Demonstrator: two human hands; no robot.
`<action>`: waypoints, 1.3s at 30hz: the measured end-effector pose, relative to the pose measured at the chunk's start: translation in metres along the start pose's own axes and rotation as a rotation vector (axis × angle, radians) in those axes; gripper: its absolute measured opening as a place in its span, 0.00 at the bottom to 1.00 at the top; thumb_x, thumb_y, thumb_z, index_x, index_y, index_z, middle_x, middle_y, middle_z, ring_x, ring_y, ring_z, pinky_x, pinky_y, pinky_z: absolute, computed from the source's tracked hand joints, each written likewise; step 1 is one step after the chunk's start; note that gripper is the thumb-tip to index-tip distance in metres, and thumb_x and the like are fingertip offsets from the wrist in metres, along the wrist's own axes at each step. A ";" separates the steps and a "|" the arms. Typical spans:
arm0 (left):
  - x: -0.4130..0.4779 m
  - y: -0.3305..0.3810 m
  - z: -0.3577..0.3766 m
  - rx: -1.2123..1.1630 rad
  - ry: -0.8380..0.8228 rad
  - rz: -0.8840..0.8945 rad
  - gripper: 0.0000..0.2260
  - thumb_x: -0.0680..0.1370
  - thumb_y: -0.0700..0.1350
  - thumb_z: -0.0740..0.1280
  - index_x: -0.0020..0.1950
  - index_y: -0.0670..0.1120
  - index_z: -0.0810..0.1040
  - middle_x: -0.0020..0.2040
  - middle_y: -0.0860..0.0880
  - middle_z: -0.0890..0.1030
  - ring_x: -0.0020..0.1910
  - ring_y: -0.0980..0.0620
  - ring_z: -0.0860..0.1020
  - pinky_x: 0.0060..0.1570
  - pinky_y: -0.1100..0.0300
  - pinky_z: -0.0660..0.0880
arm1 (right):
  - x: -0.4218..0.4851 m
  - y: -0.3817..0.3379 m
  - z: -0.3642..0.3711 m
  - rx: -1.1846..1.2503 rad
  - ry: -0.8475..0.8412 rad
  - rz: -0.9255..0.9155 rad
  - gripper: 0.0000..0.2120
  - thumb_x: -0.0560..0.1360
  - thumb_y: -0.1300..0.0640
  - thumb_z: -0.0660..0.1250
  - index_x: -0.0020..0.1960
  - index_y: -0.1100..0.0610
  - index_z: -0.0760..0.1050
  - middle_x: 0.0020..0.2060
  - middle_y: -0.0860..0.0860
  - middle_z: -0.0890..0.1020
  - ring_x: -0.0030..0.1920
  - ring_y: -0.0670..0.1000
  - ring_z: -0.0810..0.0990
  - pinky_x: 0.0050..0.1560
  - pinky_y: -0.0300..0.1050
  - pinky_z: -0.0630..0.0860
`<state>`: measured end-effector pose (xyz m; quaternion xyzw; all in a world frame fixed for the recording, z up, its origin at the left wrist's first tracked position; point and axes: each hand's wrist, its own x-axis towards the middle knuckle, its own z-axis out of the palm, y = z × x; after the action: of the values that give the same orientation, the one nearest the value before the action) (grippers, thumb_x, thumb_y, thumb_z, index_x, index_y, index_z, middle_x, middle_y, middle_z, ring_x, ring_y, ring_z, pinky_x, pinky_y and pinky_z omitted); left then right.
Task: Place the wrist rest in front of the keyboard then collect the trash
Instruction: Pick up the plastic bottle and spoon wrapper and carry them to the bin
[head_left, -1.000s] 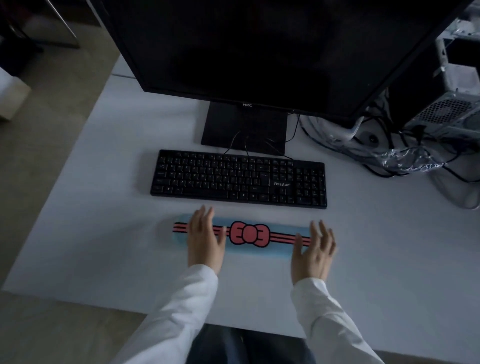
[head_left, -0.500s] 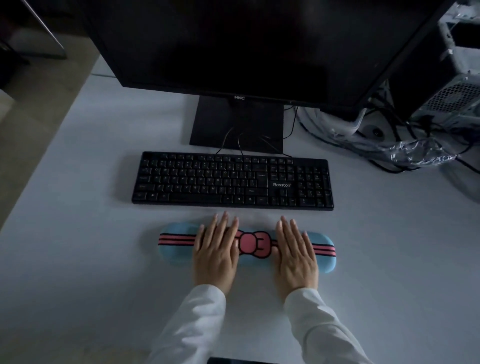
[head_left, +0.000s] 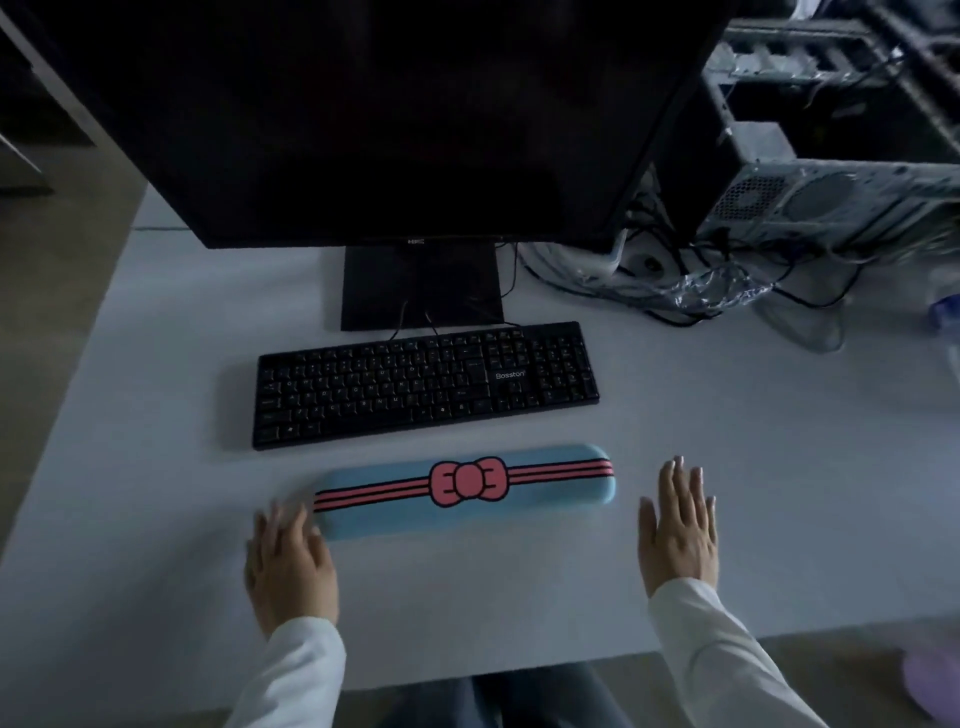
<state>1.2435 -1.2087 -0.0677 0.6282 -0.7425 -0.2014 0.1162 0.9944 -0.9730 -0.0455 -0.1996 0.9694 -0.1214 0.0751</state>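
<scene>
Both hands have come off the rest: half a second ago they lay flat on it on either side of the bow, and now the left hand (head_left: 291, 564) sits at its left end, fingertips blurred and at most brushing the edge, while the right hand (head_left: 678, 530) is clear of its right end, flat over the bench (head_left: 156, 519). Neither hand grips anything; both are open, fingers loosely spread, palms down.

The rest (head_left: 465, 491) now lies alone just in front of the keyboard (head_left: 423, 384), roughly parallel with it and shifted a little to the right, with a narrow strip of bench between them. I judge the first half of the task done: the rest is placed and let go.

What remains is the trash. A crumpled clear plastic wrap (head_left: 717, 288) lies among the cables right of the monitor (head_left: 395, 119), well apart from both hands; that looks like the likely thing to collect, and the right hand is the nearer.

Both forearms, in white sleeves, reach forward from the near edge, wrists low and straight.
</scene>
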 end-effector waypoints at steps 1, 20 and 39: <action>-0.002 0.004 -0.005 -0.026 0.011 -0.011 0.14 0.74 0.34 0.63 0.60 0.35 0.76 0.66 0.34 0.74 0.71 0.35 0.67 0.67 0.40 0.63 | -0.006 -0.002 -0.005 0.023 0.013 0.024 0.30 0.75 0.47 0.45 0.74 0.59 0.51 0.74 0.50 0.51 0.73 0.47 0.44 0.74 0.44 0.38; -0.181 0.253 0.072 -0.481 -0.522 0.321 0.13 0.75 0.32 0.60 0.58 0.35 0.75 0.61 0.35 0.77 0.62 0.38 0.75 0.63 0.47 0.69 | -0.051 0.148 -0.115 0.549 0.239 0.464 0.21 0.74 0.60 0.62 0.66 0.64 0.68 0.65 0.62 0.73 0.65 0.59 0.72 0.64 0.45 0.65; -0.352 0.464 0.168 -0.384 -0.815 0.572 0.12 0.77 0.37 0.60 0.59 0.36 0.74 0.62 0.39 0.78 0.63 0.43 0.75 0.63 0.55 0.69 | -0.025 0.359 -0.185 0.884 0.365 0.746 0.17 0.75 0.57 0.62 0.62 0.61 0.72 0.61 0.57 0.76 0.61 0.54 0.76 0.65 0.47 0.69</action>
<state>0.8254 -0.7781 0.0178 0.2389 -0.8188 -0.5216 -0.0187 0.8485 -0.6055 0.0395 0.2279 0.8289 -0.5105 0.0211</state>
